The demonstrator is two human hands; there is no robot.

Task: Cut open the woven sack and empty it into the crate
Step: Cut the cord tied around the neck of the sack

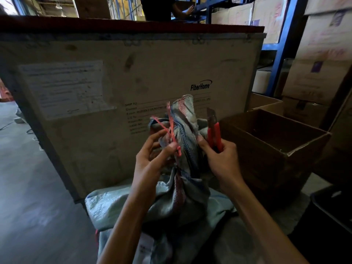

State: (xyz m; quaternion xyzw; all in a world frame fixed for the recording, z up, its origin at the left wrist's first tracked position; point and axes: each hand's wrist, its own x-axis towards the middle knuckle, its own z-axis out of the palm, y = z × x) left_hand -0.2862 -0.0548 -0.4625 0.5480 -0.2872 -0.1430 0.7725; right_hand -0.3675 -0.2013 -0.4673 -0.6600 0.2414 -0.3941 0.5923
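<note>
Right now your left hand (152, 159) pinches the red string (170, 130) between thumb and forefinger. The other fingers are loosely curled behind it. The string's loose ends stick up and out to the left, over the bunched neck (185, 119) of the sack (182, 202). Your right hand (222, 159) is wrapped around the red handle of a knife (214, 134). Its blade is slid out and points straight up, just beside the right side of the neck; whether the steel touches the cloth cannot be told. The thumb of that hand presses against the gathered cloth.

The sack is grey-green weave with a blue and red stripe. It stands upright between your forearms, its neck twisted and raised to hand height. Its full body spreads low at the foot of a big plywood case (133, 73). That case fills the view behind your hands, with a paper label (64, 88) stuck on its left half and printed shipping lines on its right.

Just to the right of the knife sits an open cardboard box (266, 159) with its flaps up. A black tub (331, 206) shows at the lower right edge. Blue racking (282, 44) stacked with cartons (323, 54) rises behind, and another person (158, 8) stands beyond the case.
</note>
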